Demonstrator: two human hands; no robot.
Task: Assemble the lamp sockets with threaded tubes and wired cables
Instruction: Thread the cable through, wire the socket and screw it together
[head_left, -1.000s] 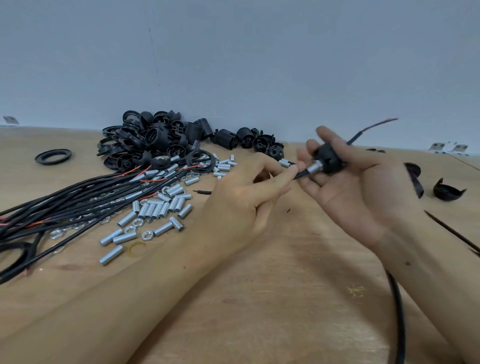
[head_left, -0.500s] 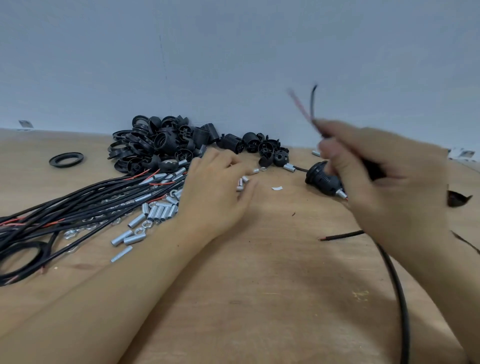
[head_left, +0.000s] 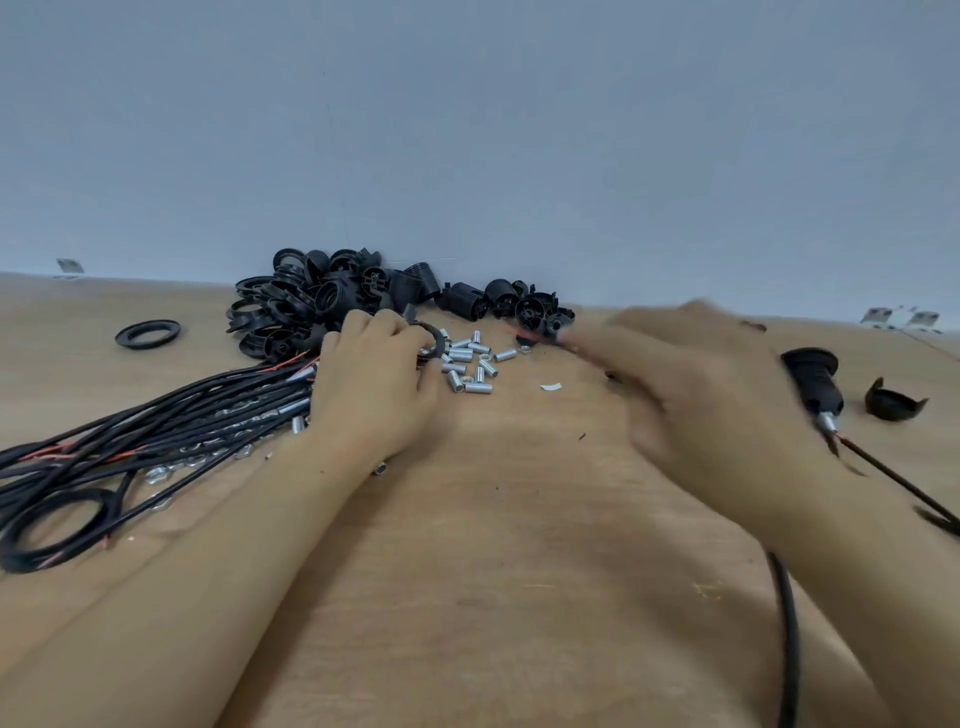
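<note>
- Reaching forward over the wooden table (head_left: 519, 571), my left hand (head_left: 374, 389) lies palm down at the edge of the socket pile (head_left: 322, 301), its fingers curled over a black ring (head_left: 434, 338) there; whether they actually grip it I cannot tell.
- My right hand (head_left: 701, 395) stretches out low across the table, fingers pointing left toward the loose sockets (head_left: 535, 309) by the wall; it is smeared by blur, so I cannot tell whether it is holding anything.
- The two hands are apart, with a scatter of silver threaded tubes (head_left: 470, 361) lying on the table between them, just beside my left fingertips.
- The assembled socket (head_left: 813, 379), with its tube end (head_left: 826, 421) and a black cable (head_left: 893, 478) running out of it, lies on the table just to the right of my right hand, not held.
- A black half-shell (head_left: 893, 402) sits just beyond it to the right.
- A bundle of black cables (head_left: 156, 441) fans out under and to the left of my left wrist, nuts (head_left: 158, 474) scattered among them.
- One ring (head_left: 147, 333) lies alone far left.
</note>
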